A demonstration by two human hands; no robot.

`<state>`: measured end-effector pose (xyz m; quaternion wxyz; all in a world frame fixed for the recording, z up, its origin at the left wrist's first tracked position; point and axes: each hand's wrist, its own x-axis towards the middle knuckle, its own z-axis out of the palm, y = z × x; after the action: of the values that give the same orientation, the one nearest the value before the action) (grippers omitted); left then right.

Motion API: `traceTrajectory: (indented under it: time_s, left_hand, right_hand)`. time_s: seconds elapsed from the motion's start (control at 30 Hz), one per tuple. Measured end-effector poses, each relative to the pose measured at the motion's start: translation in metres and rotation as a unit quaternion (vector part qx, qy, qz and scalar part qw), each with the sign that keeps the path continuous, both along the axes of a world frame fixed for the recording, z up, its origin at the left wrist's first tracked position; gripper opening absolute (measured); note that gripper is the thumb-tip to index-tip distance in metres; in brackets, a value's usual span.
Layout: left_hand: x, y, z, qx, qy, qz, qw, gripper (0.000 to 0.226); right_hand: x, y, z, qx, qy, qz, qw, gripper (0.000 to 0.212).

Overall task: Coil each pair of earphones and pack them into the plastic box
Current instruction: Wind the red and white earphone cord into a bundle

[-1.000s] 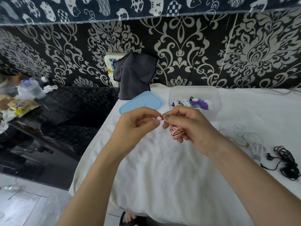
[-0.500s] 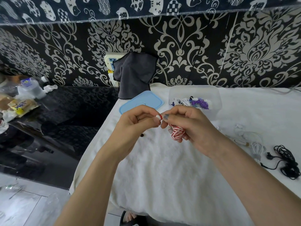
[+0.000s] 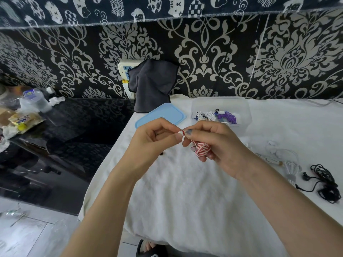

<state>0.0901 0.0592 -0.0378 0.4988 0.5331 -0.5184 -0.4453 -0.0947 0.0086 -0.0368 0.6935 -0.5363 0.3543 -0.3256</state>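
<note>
Red-and-white earphones (image 3: 203, 149) nearly all wound, bundle gripped in right hand (image 3: 213, 143), loose end pinched by left hand (image 3: 157, 138). Next, probably: tuck end in, then drop into plastic box (image 3: 220, 102) just behind hands.

a fluffy, matt white cloth (image 3: 194, 191) covers the surface at centre frame. at upper centre, the plastic box (image 3: 241, 108) looks clear and slightly frosted, its blue lid (image 3: 161, 114) smooth plastic with a soft sheen. a dark grey cloth (image 3: 150, 86) above the lid looks soft and matt. the black tabletop (image 3: 74, 130) at left is glossy and mirror-like. the black earphones (image 3: 324, 182) at right have matt cord.
</note>
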Motion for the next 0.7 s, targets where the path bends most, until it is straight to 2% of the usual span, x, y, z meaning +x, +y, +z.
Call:
traceTrajectory:
  time_s: [0.33,0.5,0.63,0.7]
  left_hand:
    - [-0.006,0.003,0.006,-0.043,-0.016,-0.019,0.999,0.011]
    - [-0.009,0.006,0.008,-0.115,-0.097,0.017,0.988,0.014]
    - [-0.019,0.01,0.007,-0.204,-0.228,0.069,0.95,0.02]
    - [-0.022,0.01,0.007,-0.213,-0.221,0.083,0.948,0.02]
  right_hand:
    - [0.002,0.004,-0.001,0.013,-0.015,-0.007,1.0,0.011]
    - [0.005,0.006,0.0,0.044,-0.042,-0.007,0.998,0.01]
    - [0.006,0.006,0.003,0.072,-0.072,-0.016,0.995,0.015]
    - [0.006,0.007,0.006,0.091,-0.096,-0.02,0.991,0.014]
